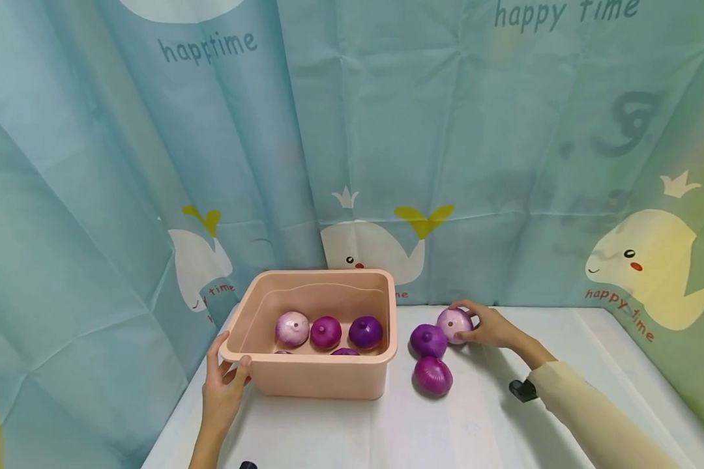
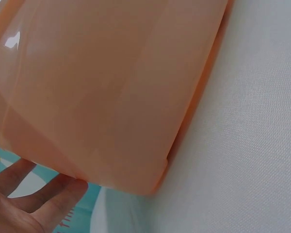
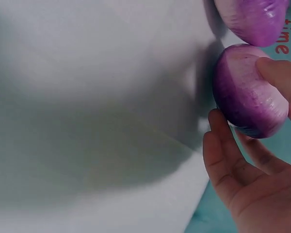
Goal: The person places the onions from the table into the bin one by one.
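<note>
A pink plastic bin (image 1: 322, 378) stands on the white table, with several onions in it. My left hand (image 1: 221, 391) holds its front left corner, thumb at the front and fingers along the side; the left wrist view shows those fingers (image 2: 63, 199) at the bin's wall. To the right of the bin, my right hand (image 1: 493, 327) grips a pale purple onion (image 1: 449, 322) between thumb and fingers. Beside that one sit a dark purple onion (image 1: 428, 342) and a magenta onion (image 1: 433, 376). The right wrist view shows the gripped onion (image 3: 250, 92) close to its neighbour (image 3: 254, 19).
Inside the bin, a pale onion (image 1: 292, 328), a magenta onion (image 1: 326, 333) and a dark purple onion (image 1: 366, 333) show; others are partly hidden by the front rim. A whale-print curtain (image 1: 387, 130) hangs behind the table (image 1: 340, 433). A small black object (image 1: 523, 390) lies near my right sleeve.
</note>
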{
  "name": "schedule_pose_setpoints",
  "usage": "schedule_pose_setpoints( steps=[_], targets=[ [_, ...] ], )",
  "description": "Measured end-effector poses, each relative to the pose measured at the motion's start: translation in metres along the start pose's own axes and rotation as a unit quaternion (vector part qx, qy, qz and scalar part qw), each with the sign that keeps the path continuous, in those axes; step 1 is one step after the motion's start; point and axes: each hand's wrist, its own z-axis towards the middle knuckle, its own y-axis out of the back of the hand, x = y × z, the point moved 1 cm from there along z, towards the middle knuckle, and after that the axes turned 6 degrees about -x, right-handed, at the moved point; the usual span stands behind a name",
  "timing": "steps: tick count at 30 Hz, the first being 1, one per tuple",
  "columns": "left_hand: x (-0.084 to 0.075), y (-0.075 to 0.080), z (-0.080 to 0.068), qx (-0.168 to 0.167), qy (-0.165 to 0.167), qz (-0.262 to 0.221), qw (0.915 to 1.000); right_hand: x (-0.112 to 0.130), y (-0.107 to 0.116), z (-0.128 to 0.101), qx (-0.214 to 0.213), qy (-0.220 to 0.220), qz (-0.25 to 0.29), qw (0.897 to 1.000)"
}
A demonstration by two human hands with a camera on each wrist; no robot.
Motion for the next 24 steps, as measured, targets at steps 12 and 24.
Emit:
schedule_pose_setpoints(
  steps=[12, 24],
  targets=[
    [-0.002, -0.001, 0.0, -0.001, 0.0, 0.012, 0.9999, 0.035, 0.038, 0.014, 0.01, 0.062, -0.001, 0.998],
    [-0.002, -0.001, -0.001, -0.006, 0.004, 0.006, 1.0, 0.077, 0.065, 0.028, -0.065, 0.115, -0.035, 0.991]
  ],
)
